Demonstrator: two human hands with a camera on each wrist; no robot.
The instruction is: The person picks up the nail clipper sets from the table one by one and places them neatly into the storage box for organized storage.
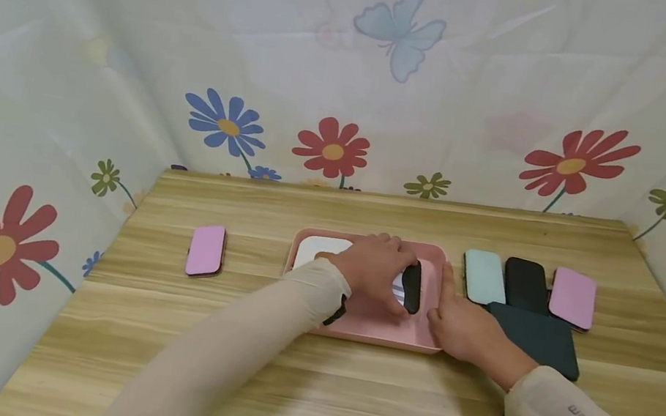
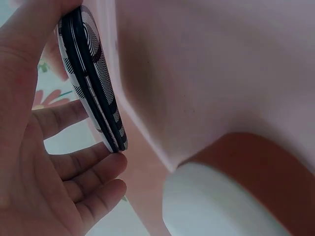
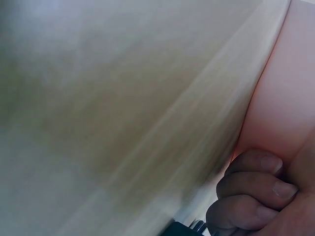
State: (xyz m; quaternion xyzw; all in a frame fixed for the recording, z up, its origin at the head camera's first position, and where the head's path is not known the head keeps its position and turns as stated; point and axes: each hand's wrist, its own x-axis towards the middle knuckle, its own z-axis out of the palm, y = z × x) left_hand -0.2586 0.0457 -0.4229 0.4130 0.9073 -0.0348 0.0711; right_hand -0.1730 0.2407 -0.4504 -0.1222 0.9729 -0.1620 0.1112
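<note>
My left hand (image 1: 372,271) reaches over the pink tray (image 1: 378,331) and grips a slim hard case (image 2: 91,78) with a black-and-white pattern, dark edges and a metal rim. In the left wrist view the case stands on edge between thumb and fingers, above the tray floor. At the tray's left end lies a white rounded case (image 1: 316,246), partly covered by my left hand. My right hand (image 1: 468,329) holds the tray's right side, its fingers (image 3: 256,187) curled against the pink wall in the right wrist view.
Right of the tray lie a mint case (image 1: 484,277), a black case (image 1: 525,284), a pink case (image 1: 573,299) and a larger dark teal case (image 1: 533,339). A lilac case (image 1: 206,250) lies on the wooden table (image 1: 240,355) to the left. A flowered curtain (image 1: 453,132) hangs behind.
</note>
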